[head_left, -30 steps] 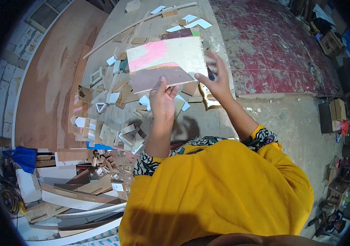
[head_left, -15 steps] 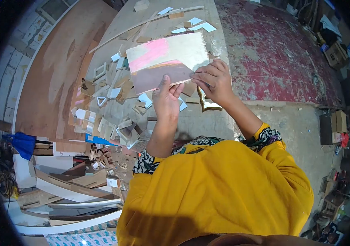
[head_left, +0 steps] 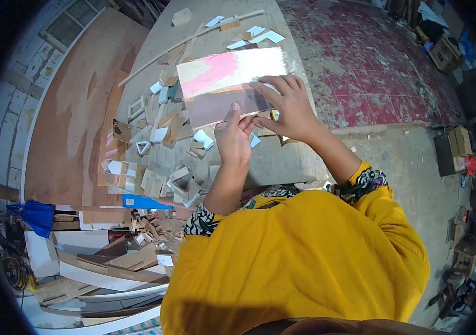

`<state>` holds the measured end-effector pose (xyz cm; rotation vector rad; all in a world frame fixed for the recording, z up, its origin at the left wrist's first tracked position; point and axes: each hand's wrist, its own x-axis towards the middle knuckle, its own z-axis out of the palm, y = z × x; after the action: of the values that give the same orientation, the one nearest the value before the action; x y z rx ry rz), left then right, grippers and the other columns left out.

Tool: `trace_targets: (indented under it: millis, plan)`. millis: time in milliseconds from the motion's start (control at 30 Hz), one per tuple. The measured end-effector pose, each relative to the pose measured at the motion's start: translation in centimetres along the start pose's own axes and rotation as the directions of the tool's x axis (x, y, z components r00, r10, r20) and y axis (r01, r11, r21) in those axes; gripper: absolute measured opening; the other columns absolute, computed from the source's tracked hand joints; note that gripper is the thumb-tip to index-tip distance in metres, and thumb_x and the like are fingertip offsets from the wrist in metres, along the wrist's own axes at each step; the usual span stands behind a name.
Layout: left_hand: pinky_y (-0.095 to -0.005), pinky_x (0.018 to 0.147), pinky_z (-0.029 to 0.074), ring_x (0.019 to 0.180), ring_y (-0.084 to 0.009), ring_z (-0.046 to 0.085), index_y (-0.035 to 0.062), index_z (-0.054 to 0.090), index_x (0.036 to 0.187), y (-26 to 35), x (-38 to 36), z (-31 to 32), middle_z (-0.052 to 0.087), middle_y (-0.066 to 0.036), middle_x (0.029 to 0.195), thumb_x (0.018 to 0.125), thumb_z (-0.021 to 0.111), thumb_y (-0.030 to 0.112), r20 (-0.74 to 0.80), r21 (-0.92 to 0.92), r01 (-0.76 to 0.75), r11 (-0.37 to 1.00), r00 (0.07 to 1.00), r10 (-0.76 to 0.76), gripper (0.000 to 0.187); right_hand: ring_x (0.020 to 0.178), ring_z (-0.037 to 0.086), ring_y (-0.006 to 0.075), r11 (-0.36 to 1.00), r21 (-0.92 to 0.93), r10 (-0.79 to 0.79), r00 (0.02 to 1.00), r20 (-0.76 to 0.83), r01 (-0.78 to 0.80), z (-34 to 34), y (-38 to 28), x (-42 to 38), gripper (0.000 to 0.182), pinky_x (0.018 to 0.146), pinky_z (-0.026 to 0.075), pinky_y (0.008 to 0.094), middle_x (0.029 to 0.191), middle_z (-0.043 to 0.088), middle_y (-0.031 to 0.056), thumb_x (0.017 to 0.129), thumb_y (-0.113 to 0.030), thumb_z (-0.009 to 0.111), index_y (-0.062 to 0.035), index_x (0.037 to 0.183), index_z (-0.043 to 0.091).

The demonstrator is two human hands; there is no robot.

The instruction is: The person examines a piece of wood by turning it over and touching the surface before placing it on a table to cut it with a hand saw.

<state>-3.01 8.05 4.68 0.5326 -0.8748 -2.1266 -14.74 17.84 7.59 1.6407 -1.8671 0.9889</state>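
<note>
A thin rectangular board (head_left: 215, 92), painted pink, white and dull mauve, is tilted up above the worktable. My left hand (head_left: 234, 139) is closed on its lower edge, thumb on the painted face and fingers underneath. My right hand (head_left: 291, 109) is open over the board's right part, fingers spread across the face and thumb near the lower edge. Partly hidden behind that hand is a gold-edged curved piece (head_left: 275, 115). Small white and bare wood offcuts (head_left: 160, 134) lie scattered left of the board.
The worktable (head_left: 288, 164) carries a long thin wood strip (head_left: 193, 47) and more white pieces (head_left: 267, 37) at its far end. A large brown plywood sheet (head_left: 76, 117) stands on the left. Curved boards (head_left: 104, 273) are piled at lower left. Red worn floor (head_left: 361, 72) lies to the right.
My right hand has shifted from pinching the board's lower right edge to spreading its fingers over the face. My left hand keeps its hold; the view has moved slightly.
</note>
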Motion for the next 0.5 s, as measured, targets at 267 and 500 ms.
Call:
trace_targets:
  millis: [267,500]
  plan:
    - [-0.0281,0.065,0.049,0.072,-0.0161,0.06,0.0033,0.053,0.103,0.4,-1.1,-0.8,0.059,-0.006,0.09,0.086,0.061,0.017,0.002,0.004,0.059,0.998,0.998,-0.059,0.022,0.104,0.048,0.0291,0.998,0.057,-0.021,0.987,0.159,0.012,1.0,-1.5,0.4,0.062,0.09,0.034,0.0408,0.114,0.052,0.01,0.062,-0.028,0.073,-0.0124,0.119,0.054]
    - [-0.0266,0.063,0.048,0.07,-0.0149,0.06,0.004,0.055,0.099,0.1,-1.3,-1.4,0.058,-0.004,0.085,0.086,0.062,0.018,0.076,0.018,0.072,0.997,0.994,-0.073,0.021,0.101,0.049,0.0264,0.999,0.041,0.03,0.996,0.086,-0.034,0.9,-2.0,0.1,0.059,0.088,0.034,0.04,0.105,0.052,0.008,0.056,-0.027,0.074,-0.0126,0.111,0.059]
